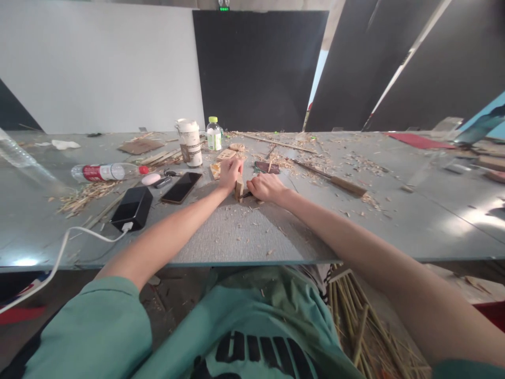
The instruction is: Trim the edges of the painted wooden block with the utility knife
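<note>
On the grey table, a small wooden block [239, 188] stands on edge, and my left hand [230, 173] is closed around its upper part. Just right of the block, my right hand [265, 186] is closed on a dark, thin tool [247, 195] that reaches toward the block. Most of that tool is hidden under my fingers. Behind my right hand lies a dark brown piece [267, 167] with a light sliver on it. Flat wooden pieces [226, 154] lie behind my left hand.
To the left are a phone [182, 188], a black box [132, 208] with a white cable, a red-capped bottle [109, 171] and a cup [190, 143]. A green-capped bottle [213, 133] stands behind. A wooden-handled tool [347, 186] lies right, among shavings. The table's front edge [260, 262] is near my body.
</note>
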Available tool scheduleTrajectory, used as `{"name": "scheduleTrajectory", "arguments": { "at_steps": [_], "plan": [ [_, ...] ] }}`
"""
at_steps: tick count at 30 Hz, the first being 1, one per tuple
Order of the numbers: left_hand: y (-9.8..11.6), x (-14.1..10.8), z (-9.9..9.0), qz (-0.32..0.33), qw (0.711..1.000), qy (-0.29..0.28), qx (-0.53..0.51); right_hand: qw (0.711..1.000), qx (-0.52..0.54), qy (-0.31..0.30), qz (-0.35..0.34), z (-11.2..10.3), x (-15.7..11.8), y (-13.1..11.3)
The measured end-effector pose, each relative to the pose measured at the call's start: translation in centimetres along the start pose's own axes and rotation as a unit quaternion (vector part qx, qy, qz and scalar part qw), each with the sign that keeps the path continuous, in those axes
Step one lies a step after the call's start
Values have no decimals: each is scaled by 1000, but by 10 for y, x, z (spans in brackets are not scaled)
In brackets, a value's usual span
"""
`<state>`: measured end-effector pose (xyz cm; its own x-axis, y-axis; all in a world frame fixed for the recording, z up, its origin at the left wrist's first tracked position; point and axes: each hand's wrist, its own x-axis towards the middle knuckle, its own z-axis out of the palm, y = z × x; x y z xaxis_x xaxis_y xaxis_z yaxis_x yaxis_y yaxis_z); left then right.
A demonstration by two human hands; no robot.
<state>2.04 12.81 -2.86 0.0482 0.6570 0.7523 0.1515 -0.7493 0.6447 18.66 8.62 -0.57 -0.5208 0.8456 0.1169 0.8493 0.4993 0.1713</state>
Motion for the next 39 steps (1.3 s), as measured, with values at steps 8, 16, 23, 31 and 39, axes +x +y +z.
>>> {"name": "scheduleTrajectory", "arguments": {
  "at_steps": [8,16,23,31,39],
  "plan": [
    [-1,1,0,2,1000,10,-3,999,-29,-30,-33,-4,0,-2],
    [-6,2,2,-17,1000,13,0,997,-44,-63,-29,-10,0,-6],
    [-1,2,0,-19,1000,17,13,992,-62,-108,-27,-23,-1,-12],
    [3,5,2,-19,998,19,63,995,-32,-92,1,-13,-3,7],
    [-2,8,-2,-27,996,15,78,995,-36,-78,41,-4,-5,-1]
  ]
}}
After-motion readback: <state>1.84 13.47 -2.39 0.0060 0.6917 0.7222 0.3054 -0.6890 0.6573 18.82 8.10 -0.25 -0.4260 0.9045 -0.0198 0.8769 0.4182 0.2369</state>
